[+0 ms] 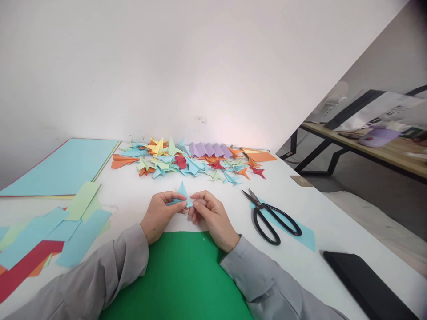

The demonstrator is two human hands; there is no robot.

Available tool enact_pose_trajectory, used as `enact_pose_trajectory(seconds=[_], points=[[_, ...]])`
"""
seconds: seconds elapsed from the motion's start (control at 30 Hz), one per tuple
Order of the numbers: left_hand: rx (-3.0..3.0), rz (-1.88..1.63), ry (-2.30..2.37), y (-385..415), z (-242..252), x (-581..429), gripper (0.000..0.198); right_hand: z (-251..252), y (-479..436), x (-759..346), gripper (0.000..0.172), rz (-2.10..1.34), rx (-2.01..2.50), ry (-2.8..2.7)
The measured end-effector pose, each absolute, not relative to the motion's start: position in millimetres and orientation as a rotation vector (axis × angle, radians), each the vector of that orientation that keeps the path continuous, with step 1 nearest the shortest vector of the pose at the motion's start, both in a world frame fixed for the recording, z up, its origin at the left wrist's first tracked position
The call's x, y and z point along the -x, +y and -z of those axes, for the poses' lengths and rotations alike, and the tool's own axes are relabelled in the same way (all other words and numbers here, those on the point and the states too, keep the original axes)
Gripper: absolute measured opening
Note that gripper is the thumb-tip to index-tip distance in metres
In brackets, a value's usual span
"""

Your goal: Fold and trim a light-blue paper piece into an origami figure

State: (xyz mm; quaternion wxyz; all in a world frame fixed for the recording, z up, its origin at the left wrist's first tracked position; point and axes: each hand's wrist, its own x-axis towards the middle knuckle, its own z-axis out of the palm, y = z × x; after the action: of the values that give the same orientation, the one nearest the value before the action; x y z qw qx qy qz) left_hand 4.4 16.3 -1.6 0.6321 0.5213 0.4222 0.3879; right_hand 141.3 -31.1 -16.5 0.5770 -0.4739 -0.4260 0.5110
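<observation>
A small light-blue folded paper piece (183, 194) is pinched between both hands just above a green sheet (182, 275) on the white table (320, 222). My left hand (160, 214) grips its left side with thumb and fingers closed. My right hand (211, 215) pinches its right side, fingers curled. The piece's point sticks upward between the fingertips. Both forearms wear grey sleeves.
A heap of folded coloured paper shapes (190, 162) lies behind the hands. Black scissors (271, 218) rest on a blue strip at the right. Blue sheets (63, 166) and cut strips (50, 235) lie left. A dark flat object (363, 284) sits at the near right edge.
</observation>
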Motion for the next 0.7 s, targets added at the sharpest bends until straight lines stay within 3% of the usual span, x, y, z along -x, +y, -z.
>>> enact_pose_trajectory(seconds=[0.7], points=[[-1.167, -0.991, 1.011, 14.6, 0.1, -5.9, 0.014, 15.3, -34.0, -139.2, 0.026, -1.19, 1.152, -1.077]])
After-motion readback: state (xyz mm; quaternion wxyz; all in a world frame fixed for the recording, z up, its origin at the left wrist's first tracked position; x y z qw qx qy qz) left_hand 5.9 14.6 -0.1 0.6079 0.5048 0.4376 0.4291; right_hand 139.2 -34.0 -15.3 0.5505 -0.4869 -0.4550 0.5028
